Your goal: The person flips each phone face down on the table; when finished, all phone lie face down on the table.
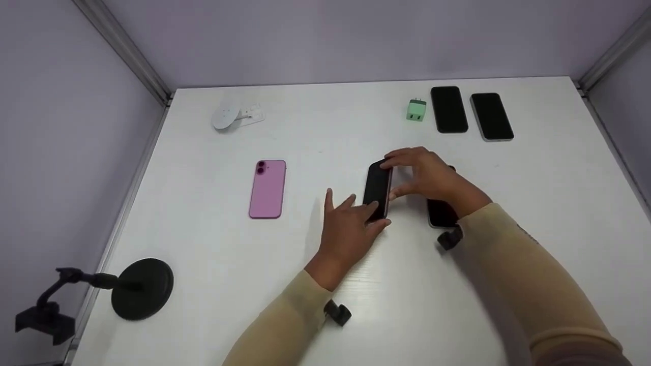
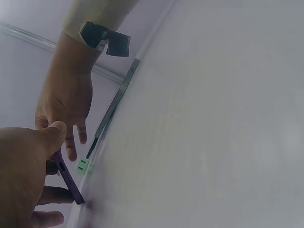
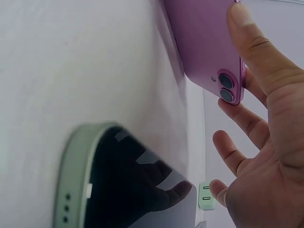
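Between both hands a smartphone [image 1: 377, 184] stands tilted over the table on one long edge, black screen towards the left. Its purple back [image 3: 204, 42] with two lenses shows in the right wrist view. My left hand [image 1: 347, 231] holds the near end between thumb and index finger, other fingers spread. At the far end, my right hand [image 1: 432, 175] grips the raised edge with fingertips and thumb. Beneath the right wrist lies a dark-screened smartphone [image 1: 440, 213], partly hidden by the forearm. A pink smartphone [image 1: 267, 189] lies back up left of the hands.
Two dark-screened smartphones, one black [image 1: 449, 109] and one pale-edged [image 1: 492, 117], lie at the back right beside a green charging plug [image 1: 416, 110]. A white round-headed device [image 1: 226, 116] is at the back left. A black stand [image 1: 142, 290] occupies the front left.
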The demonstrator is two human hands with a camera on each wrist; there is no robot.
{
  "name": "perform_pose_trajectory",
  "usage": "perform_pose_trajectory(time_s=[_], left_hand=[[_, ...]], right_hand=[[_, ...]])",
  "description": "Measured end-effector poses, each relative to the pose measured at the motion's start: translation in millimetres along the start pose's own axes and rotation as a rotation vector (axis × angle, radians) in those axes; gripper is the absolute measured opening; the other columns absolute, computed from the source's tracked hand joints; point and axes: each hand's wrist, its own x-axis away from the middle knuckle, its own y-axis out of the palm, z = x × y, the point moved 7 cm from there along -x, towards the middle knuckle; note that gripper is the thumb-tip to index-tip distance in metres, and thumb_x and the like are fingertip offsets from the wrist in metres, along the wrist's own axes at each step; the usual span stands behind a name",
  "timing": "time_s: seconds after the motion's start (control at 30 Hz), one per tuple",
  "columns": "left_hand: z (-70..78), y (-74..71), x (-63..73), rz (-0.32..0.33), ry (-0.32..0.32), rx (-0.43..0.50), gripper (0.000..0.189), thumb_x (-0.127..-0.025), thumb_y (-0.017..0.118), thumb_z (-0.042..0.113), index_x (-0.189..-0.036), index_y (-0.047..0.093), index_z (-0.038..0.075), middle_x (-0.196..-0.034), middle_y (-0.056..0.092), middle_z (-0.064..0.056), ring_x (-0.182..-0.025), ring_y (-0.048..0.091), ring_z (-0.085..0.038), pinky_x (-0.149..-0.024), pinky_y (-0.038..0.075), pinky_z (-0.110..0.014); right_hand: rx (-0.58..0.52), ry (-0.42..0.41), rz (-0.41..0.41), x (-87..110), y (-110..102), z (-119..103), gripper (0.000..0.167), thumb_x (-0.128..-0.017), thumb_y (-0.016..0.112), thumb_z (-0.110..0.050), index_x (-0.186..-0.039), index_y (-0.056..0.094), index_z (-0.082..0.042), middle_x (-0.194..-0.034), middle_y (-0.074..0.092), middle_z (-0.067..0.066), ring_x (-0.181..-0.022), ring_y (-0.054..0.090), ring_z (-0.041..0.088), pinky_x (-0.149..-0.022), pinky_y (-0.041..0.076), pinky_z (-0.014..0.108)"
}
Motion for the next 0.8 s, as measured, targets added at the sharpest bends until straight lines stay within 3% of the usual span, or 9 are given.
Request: perform_pose_trajectory(time_s=[0.17, 0.3, 0.6, 0.8], left_hand=[[1.2, -2.5, 2.8, 0.007, -0.013, 0.023, 0.049, -0.106, 0.067, 0.051, -0.144, 0.074, 0.021, -0.121, 0.083, -0.001, -0.137, 0.069, -0.029, -0.132, 0.021, -0.07], [2.1, -5.5, 5.9, 0.049, -0.012, 0.004, 0.045, -0.108, 0.066, 0.048, -0.144, 0.074, 0.022, -0.117, 0.084, -0.002, -0.132, 0.072, -0.027, -0.131, 0.025, -0.07], [0.8, -15.4, 12.8, 0.154, -0.035, 0.021, 0.039, -0.107, 0.071, 0.039, -0.139, 0.077, 0.018, -0.11, 0.085, -0.003, -0.126, 0.076, -0.028, -0.128, 0.029, -0.072], [-11.1, -17.4, 18.4, 0.167, -0.075, 0.075, 0.039, -0.108, 0.069, 0.037, -0.141, 0.076, 0.015, -0.117, 0.083, -0.002, -0.125, 0.076, -0.027, -0.128, 0.027, -0.073]], right_hand=[[-0.005, 0.005, 0.008, -3.6, 1.8, -3.6, 0.072, -0.08, 0.098, -0.034, -0.146, 0.072, -0.017, -0.163, 0.057, 0.012, -0.157, 0.043, 0.041, -0.13, 0.029, 0.065], [-0.042, 0.023, 0.024, -5.2, 2.8, -5.2, 0.08, -0.08, 0.098, -0.037, -0.152, 0.067, -0.019, -0.164, 0.056, 0.012, -0.158, 0.042, 0.04, -0.13, 0.029, 0.065], [-0.138, 0.11, 0.012, -9.2, 7.7, -7.4, 0.116, -0.08, 0.099, -0.041, -0.174, 0.031, -0.029, -0.164, 0.058, 0.005, -0.162, 0.038, 0.035, -0.132, 0.027, 0.063], [-0.1, 0.167, -0.044, -18.5, 21.2, -4.4, 0.108, -0.093, 0.088, -0.04, -0.176, 0.023, -0.018, -0.165, 0.056, 0.012, -0.163, 0.033, 0.04, -0.134, 0.022, 0.063]])
